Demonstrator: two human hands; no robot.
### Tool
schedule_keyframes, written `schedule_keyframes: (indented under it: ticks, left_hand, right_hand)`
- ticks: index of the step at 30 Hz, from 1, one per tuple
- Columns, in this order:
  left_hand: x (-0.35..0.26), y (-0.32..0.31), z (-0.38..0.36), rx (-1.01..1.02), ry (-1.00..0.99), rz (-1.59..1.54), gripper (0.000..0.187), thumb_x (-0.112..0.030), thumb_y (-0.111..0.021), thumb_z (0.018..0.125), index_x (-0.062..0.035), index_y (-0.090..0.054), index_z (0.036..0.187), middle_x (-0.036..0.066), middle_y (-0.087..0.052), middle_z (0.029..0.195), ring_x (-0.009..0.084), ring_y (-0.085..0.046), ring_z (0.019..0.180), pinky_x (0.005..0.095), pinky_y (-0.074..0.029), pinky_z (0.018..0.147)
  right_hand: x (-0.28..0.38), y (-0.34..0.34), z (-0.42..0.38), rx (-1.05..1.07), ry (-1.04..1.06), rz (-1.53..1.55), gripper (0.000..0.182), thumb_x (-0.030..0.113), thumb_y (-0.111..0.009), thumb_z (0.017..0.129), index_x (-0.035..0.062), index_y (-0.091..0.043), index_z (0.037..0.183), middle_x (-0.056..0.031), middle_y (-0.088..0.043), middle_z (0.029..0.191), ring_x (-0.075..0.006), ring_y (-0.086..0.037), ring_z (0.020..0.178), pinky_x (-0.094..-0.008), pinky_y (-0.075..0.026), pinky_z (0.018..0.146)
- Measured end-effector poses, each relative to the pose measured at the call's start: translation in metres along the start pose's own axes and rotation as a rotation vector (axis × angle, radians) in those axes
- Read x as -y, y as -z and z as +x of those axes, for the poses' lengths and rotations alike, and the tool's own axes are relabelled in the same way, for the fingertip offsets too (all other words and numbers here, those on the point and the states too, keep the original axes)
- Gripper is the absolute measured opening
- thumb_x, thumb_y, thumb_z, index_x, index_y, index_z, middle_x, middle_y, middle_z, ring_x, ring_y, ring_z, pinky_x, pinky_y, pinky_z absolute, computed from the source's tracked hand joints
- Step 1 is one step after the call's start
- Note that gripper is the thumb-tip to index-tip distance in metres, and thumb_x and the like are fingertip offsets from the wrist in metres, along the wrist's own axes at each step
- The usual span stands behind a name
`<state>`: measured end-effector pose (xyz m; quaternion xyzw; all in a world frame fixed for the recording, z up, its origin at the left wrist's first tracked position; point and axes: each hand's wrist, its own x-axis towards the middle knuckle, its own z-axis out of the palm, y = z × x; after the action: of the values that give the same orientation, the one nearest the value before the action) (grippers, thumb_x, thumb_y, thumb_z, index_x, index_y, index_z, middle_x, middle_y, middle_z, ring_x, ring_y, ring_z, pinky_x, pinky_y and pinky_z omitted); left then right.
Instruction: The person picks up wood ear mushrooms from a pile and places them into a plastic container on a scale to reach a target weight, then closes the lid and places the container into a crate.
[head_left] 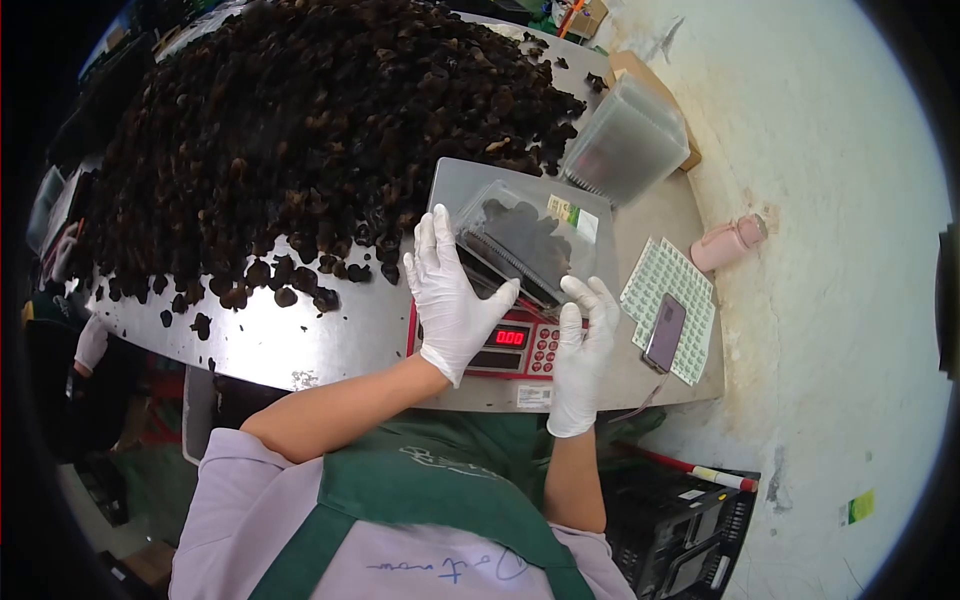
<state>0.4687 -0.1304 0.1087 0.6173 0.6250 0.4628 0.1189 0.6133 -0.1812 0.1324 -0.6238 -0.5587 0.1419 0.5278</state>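
A clear plastic box [530, 235] with dark mushroom-like pieces inside and a green-and-white label lies tilted on a scale's metal plate [450, 180]. The red scale display [509, 337] reads 0.00. My left hand [447, 295], in a white glove, is at the box's left side, fingers spread and thumb toward its near edge. My right hand [586, 355], also gloved, is at the near right corner, with its fingers apart and slightly bent. Both hands are beside the box, neither wrapped round it.
A large heap of dark pieces [290, 130] covers the left of the metal table. Stacked clear lids [630, 140], a pink bottle [728, 242], sticker sheets [650, 275] and a phone [665, 332] lie right. A co-worker's gloved hand [92, 343] is at far left.
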Motion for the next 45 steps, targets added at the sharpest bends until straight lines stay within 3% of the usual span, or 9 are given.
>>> schedule_keyframes:
  ticks: [5,7,8,12,17,24,33,41,45]
  left_hand:
    - [0.001,-0.004,0.014,0.026,0.130,-0.110,0.106,-0.031,-0.081,0.073,-0.0046,-0.022,0.157,0.020,-0.051,0.136,0.0351,-0.047,0.129,0.0538,-0.028,0.112]
    - [0.004,0.003,0.024,0.036,0.176,-0.168,0.085,-0.024,-0.077,0.076,-0.0057,-0.039,0.149,0.016,-0.062,0.115,0.0320,-0.060,0.104,0.0463,-0.043,0.098]
    - [0.004,0.011,0.027,0.118,0.238,-0.266,0.056,-0.010,-0.067,0.088,-0.0038,-0.050,0.142,0.011,-0.062,0.108,0.0184,-0.060,0.094,0.0309,-0.050,0.084]
    - [0.025,0.027,0.039,0.177,0.412,-0.831,0.038,-0.010,-0.054,0.100,-0.0002,-0.053,0.137,0.003,-0.062,0.103,0.0078,-0.055,0.084,0.0234,-0.047,0.079]
    - [0.041,0.032,0.051,0.324,0.295,-0.677,0.037,-0.017,-0.060,0.100,0.0021,-0.057,0.132,0.002,-0.066,0.096,0.0053,-0.054,0.079,0.0202,-0.045,0.073]
    - [0.029,0.053,0.081,0.833,0.765,-0.787,0.020,-0.011,-0.059,0.095,-0.0044,-0.059,0.114,0.004,-0.065,0.088,0.0068,-0.061,0.068,0.0208,-0.051,0.059]
    - [0.051,0.040,0.070,0.871,0.811,-0.991,0.011,0.001,-0.058,0.094,-0.0021,-0.055,0.104,0.013,-0.062,0.092,0.0114,-0.058,0.066,0.0247,-0.050,0.060]
    - [0.049,0.053,0.057,0.868,0.619,-0.887,0.013,0.002,-0.055,0.096,-0.0045,-0.051,0.107,0.007,-0.060,0.088,0.0115,-0.058,0.069,0.0252,-0.050,0.063]
    - [0.037,0.063,0.051,0.828,0.614,-0.919,0.014,-0.001,-0.057,0.096,-0.0049,-0.050,0.108,0.005,-0.060,0.086,0.0111,-0.057,0.067,0.0253,-0.048,0.064]
  right_hand:
    - [-0.015,-0.012,-0.004,-0.069,0.036,-0.034,0.019,0.007,-0.062,0.096,0.0094,-0.070,0.113,-0.0062,-0.061,0.122,-0.0265,-0.044,0.131,-0.0412,-0.032,0.112]
    - [-0.014,-0.013,-0.002,-0.136,0.006,-0.001,0.014,0.007,-0.063,0.096,0.0084,-0.069,0.108,-0.0048,-0.063,0.119,-0.0263,-0.044,0.131,-0.0410,-0.033,0.111]
    - [-0.014,-0.013,-0.001,-0.133,0.010,0.004,0.014,0.007,-0.063,0.096,0.0084,-0.069,0.108,-0.0048,-0.063,0.119,-0.0263,-0.044,0.131,-0.0410,-0.033,0.111]
    - [-0.017,-0.011,0.000,-0.118,-0.028,0.050,0.011,0.008,-0.064,0.096,0.0084,-0.069,0.106,-0.0085,-0.060,0.122,-0.0267,-0.045,0.131,-0.0407,-0.036,0.109]
    - [-0.025,-0.008,0.006,-0.096,-0.038,0.098,0.010,0.008,-0.064,0.096,0.0066,-0.068,0.104,-0.0122,-0.057,0.125,-0.0277,-0.048,0.128,-0.0406,-0.038,0.107]
    - [-0.030,-0.008,0.009,-0.059,-0.220,0.320,0.030,0.006,-0.057,0.100,0.0027,-0.052,0.129,-0.0094,-0.057,0.120,-0.0149,-0.059,0.108,-0.0294,-0.048,0.093]
    - [-0.026,0.028,0.026,0.296,-0.707,0.620,0.023,0.014,-0.052,0.102,0.0000,-0.052,0.120,-0.0087,-0.062,0.095,-0.0148,-0.063,0.081,-0.0260,-0.052,0.071]
    - [-0.030,0.032,0.022,0.333,-0.643,0.490,0.012,0.006,-0.057,0.099,0.0025,-0.051,0.108,-0.0104,-0.063,0.097,-0.0152,-0.065,0.081,-0.0256,-0.054,0.069]
    - [-0.025,0.019,0.010,0.196,-0.572,0.503,0.022,0.012,-0.055,0.102,0.0009,-0.051,0.120,-0.0088,-0.063,0.100,-0.0147,-0.065,0.087,-0.0273,-0.055,0.076]
